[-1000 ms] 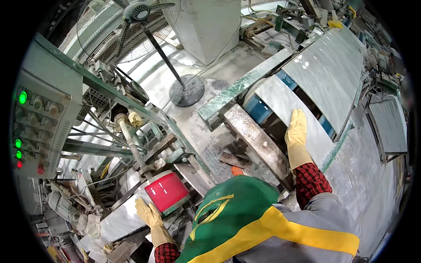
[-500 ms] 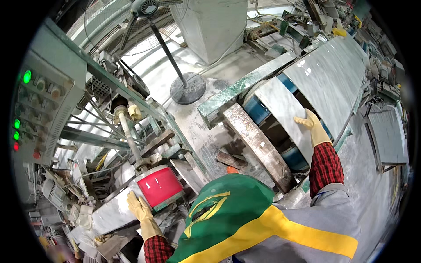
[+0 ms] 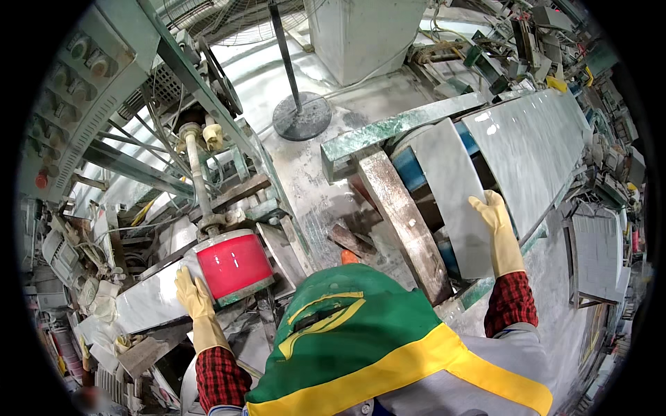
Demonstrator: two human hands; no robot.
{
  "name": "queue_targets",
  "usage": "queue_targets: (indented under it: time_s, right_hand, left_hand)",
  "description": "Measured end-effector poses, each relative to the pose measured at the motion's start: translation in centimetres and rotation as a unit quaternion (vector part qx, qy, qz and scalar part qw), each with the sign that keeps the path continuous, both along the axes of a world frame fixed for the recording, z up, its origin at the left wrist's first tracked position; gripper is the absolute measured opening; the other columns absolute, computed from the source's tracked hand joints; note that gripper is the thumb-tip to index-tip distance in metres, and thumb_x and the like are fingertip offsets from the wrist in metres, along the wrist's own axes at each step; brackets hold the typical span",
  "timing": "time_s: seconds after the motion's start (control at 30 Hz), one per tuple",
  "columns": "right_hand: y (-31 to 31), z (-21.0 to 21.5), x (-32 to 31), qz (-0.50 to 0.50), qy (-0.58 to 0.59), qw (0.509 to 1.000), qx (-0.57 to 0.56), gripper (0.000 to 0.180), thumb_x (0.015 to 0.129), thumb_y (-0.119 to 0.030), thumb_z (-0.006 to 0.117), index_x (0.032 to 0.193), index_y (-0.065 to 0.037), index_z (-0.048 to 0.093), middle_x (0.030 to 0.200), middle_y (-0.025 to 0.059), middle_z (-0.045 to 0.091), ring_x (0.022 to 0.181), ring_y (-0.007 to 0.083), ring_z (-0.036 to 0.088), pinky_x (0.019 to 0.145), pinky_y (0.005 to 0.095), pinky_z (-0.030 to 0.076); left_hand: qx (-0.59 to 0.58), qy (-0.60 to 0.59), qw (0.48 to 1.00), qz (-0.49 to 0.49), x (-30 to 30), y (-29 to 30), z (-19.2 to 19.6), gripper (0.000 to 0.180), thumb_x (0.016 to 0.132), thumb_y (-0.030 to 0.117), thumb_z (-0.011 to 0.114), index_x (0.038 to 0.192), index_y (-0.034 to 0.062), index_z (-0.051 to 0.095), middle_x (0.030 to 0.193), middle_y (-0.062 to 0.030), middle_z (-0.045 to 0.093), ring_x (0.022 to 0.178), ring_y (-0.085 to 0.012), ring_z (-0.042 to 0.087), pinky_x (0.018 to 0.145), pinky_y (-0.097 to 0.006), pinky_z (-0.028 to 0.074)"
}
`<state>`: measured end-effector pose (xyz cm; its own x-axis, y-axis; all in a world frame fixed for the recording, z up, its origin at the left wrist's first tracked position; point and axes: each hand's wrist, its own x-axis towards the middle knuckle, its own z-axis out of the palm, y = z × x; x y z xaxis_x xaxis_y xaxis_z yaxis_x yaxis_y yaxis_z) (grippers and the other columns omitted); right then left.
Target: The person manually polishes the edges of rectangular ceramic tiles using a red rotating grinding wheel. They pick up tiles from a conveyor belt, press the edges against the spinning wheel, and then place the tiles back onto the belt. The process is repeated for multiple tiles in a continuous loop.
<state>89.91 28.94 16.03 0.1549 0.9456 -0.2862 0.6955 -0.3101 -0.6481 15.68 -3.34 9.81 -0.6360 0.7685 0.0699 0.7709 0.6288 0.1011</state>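
Note:
Both my hands wear pale yellow rubber gloves. My left hand (image 3: 196, 304) is open, its fingers stretched out flat on a pale stone slab (image 3: 149, 305) just left of a red roller (image 3: 234, 263). At the right, my right hand (image 3: 496, 222) is at the right edge of a narrow pale stone strip (image 3: 447, 187). Its thumb and fingers are apart; the thumb reaches over the edge. The strip lies across blue rollers (image 3: 409, 170) of a stand. Beyond it a wider grey-veined slab (image 3: 531, 142) rests on the same stand.
A rusty metal beam (image 3: 402, 218) and a green-stained frame bar (image 3: 402, 125) border the roller stand. Upper left is a control panel (image 3: 73, 90) with knobs. A fan's round base (image 3: 302, 116) stands on the floor. Another slab stack (image 3: 596, 246) leans far right.
The whole view has shifted, so the fan sits higher. My right hand has shifted slightly at the strip's edge, and my left remains beside the red roller. The panel's green lights now look dark.

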Motion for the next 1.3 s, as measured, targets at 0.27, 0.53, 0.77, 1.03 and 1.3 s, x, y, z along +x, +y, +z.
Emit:
queue_targets:
  time_s: [0.27, 0.53, 0.77, 1.03, 1.3]
  right_hand:
    - [-3.1, 1.5, -9.2, 0.03, -0.139, 0.99, -0.014, 0.047, 0.086, -0.041, 0.073, 0.115, -0.004, 0.07, 0.107, 0.0165, 0.073, 0.103, 0.0289, 0.069, 0.09, 0.037, 0.052]
    - [-4.8, 0.6, -13.4, 0.045, -0.212, 0.976, -0.032, 0.052, 0.087, -0.048, 0.067, 0.118, -0.007, 0.069, 0.122, 0.0194, 0.068, 0.115, 0.0351, 0.064, 0.099, 0.0425, 0.049]
    - [-6.6, 0.2, -13.6, 0.089, -0.113, 0.989, 0.026, 0.044, 0.091, -0.036, 0.066, 0.121, -0.004, 0.067, 0.105, 0.0189, 0.073, 0.102, 0.0322, 0.069, 0.088, 0.041, 0.052]
    - [-5.8, -0.9, -12.2, 0.081, -0.194, 0.97, -0.118, 0.043, 0.089, -0.036, 0.071, 0.123, -0.01, 0.068, 0.108, 0.0146, 0.074, 0.103, 0.0279, 0.07, 0.091, 0.0379, 0.053]
    - [-7.3, -1.9, -13.5, 0.115, -0.251, 0.951, -0.142, 0.044, 0.088, -0.044, 0.067, 0.117, -0.011, 0.07, 0.104, 0.0192, 0.073, 0.102, 0.0357, 0.07, 0.088, 0.0423, 0.053]
  left_hand:
    - [0.034, 0.017, 0.999, -0.016, -0.5, 0.2, 0.2, 0.051, 0.105, 0.033, 0.047, 0.149, 0.0085, 0.046, 0.153, -0.0239, 0.042, 0.14, -0.0479, 0.037, 0.115, -0.053, 0.03]
    - [0.048, 0.034, 0.998, -0.014, -1.0, -0.1, 0.1, 0.048, 0.102, 0.026, 0.053, 0.146, 0.0071, 0.048, 0.151, -0.024, 0.045, 0.137, -0.047, 0.041, 0.112, -0.051, 0.033]
    - [0.096, 0.008, 0.995, 0.017, -3.3, -0.7, 1.8, 0.034, 0.101, 0.019, 0.054, 0.132, 0.006, 0.059, 0.138, -0.0233, 0.056, 0.127, -0.0446, 0.049, 0.107, -0.052, 0.039]
    - [0.162, 0.078, 0.973, 0.148, -4.8, -2.3, -0.8, 0.037, 0.106, 0.027, 0.046, 0.133, 0.0061, 0.061, 0.14, -0.018, 0.057, 0.132, -0.0389, 0.047, 0.114, -0.047, 0.034]
    - [0.21, 0.071, 0.962, 0.159, -4.8, -2.7, -1.7, 0.038, 0.106, 0.029, 0.045, 0.131, 0.007, 0.063, 0.141, -0.0161, 0.058, 0.133, -0.0389, 0.048, 0.114, -0.047, 0.035]
